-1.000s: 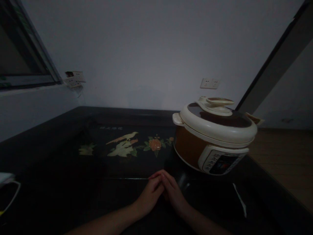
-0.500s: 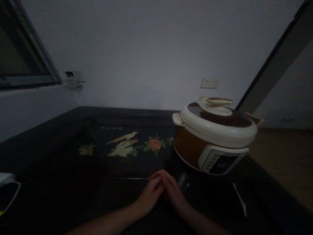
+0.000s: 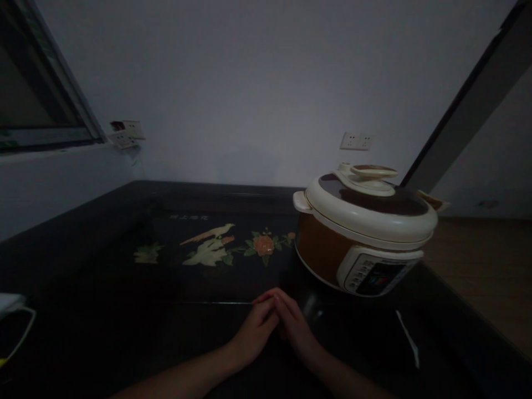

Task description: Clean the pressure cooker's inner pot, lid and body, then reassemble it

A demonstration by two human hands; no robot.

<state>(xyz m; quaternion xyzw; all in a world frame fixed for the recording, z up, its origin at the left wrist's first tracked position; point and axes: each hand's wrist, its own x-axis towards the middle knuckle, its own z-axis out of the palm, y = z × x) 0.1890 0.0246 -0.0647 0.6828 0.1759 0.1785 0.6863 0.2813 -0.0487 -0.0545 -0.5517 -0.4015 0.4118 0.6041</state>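
My left hand (image 3: pixel 254 329) and my right hand (image 3: pixel 296 326) rest against each other at the front of the black table (image 3: pixel 199 332). Their fingers are closed and overlap at the tips, and no object shows in them. The palms and part of the fingers are hidden. Beyond my right hand, to the right, stands an electric pressure cooker (image 3: pixel 322 244) with a brown body, a cream rim and a lid that is on. Its control panel (image 3: pixel 374 275) faces towards me. Neither hand touches the cooker.
A bird-and-flower picture (image 3: pixel 211 249) decorates the tabletop. Wall sockets (image 3: pixel 356 141) sit behind the cooker, and more sockets (image 3: pixel 127 134) hang at the left corner. A white object with a cord (image 3: pixel 12 302) lies at the left edge. A thin pale strip (image 3: pixel 407 338) is at front right.
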